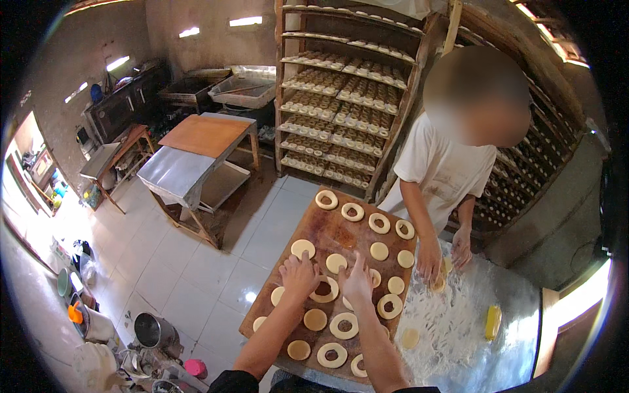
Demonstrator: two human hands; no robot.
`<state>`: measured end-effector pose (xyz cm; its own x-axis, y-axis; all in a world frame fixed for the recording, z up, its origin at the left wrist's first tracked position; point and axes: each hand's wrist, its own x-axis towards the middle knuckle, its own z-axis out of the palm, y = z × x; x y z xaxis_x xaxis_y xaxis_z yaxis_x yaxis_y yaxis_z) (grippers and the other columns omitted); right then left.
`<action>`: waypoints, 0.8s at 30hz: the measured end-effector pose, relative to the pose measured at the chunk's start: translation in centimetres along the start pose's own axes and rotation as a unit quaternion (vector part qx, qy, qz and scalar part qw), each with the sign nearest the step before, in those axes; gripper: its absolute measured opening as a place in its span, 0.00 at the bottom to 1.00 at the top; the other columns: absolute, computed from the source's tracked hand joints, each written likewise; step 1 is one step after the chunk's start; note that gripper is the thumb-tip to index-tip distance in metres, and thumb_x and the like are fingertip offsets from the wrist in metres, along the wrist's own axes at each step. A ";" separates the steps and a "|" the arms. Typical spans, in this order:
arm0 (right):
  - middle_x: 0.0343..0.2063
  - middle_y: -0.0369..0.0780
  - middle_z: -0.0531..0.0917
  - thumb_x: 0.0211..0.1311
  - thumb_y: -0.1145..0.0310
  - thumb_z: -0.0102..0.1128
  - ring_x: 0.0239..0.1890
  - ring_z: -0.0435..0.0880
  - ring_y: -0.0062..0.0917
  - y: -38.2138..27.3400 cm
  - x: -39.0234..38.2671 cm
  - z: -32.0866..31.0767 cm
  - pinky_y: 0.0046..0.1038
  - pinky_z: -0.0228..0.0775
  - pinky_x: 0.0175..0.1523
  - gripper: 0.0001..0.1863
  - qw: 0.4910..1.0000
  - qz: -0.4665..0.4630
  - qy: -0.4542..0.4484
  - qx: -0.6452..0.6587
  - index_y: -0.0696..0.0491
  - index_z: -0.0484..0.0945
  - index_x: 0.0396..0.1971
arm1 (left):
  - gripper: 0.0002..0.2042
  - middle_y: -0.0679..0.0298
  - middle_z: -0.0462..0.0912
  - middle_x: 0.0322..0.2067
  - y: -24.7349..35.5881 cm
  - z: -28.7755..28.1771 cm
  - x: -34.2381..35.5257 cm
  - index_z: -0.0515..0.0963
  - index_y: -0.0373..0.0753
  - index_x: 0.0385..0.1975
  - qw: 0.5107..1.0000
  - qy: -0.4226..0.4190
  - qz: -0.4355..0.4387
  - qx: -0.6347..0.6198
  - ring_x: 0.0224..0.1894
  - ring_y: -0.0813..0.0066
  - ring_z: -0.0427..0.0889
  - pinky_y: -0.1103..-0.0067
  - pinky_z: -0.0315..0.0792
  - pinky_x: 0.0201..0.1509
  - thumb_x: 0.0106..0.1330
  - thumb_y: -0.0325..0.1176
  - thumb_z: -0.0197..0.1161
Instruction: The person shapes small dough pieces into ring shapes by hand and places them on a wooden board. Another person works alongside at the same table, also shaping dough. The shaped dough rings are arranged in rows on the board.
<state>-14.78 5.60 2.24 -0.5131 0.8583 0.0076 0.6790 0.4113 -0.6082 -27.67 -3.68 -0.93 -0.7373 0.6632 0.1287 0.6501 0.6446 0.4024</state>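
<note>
A wooden board (337, 236) in front of me carries rows of pale dough rings and flat dough discs. My left hand (299, 280) reaches over its left side, fingers bent against the near edge of a dough disc (303, 248). To the right, my right hand (358, 285) hovers low over the board, fingers stretched forward and apart. Close to its fingertips lies another dough disc (336, 263). Between the two hands sits a dough ring (333, 291), partly covered by them. Both forearms hide some of the nearer dough pieces.
A co-worker in a pale shirt (445, 154) handles dough on the floured metal table (472, 314) at right. A yellow block (493, 322) lies there. Behind stand a rack (341, 98) of filled trays and a low table (196, 154). Pots (157, 331) crowd the lower left floor.
</note>
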 end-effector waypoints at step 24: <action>0.43 0.51 0.82 0.56 0.59 0.63 0.51 0.78 0.47 17.0 -12.6 -13.0 0.46 0.71 0.52 0.26 0.955 0.183 0.014 -0.233 0.57 0.74 0.53 | 0.22 0.47 0.74 0.42 3.4 -2.6 -9.3 0.69 0.39 0.55 0.990 0.032 0.069 -0.117 0.48 0.47 0.72 0.59 0.67 0.50 0.60 0.27 0.62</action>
<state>10.06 5.79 2.16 -0.1858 0.9762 -0.1121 0.9736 0.1676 -0.1547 -19.09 -8.59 1.59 -0.6597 0.7086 0.2503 0.6900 0.4393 0.5753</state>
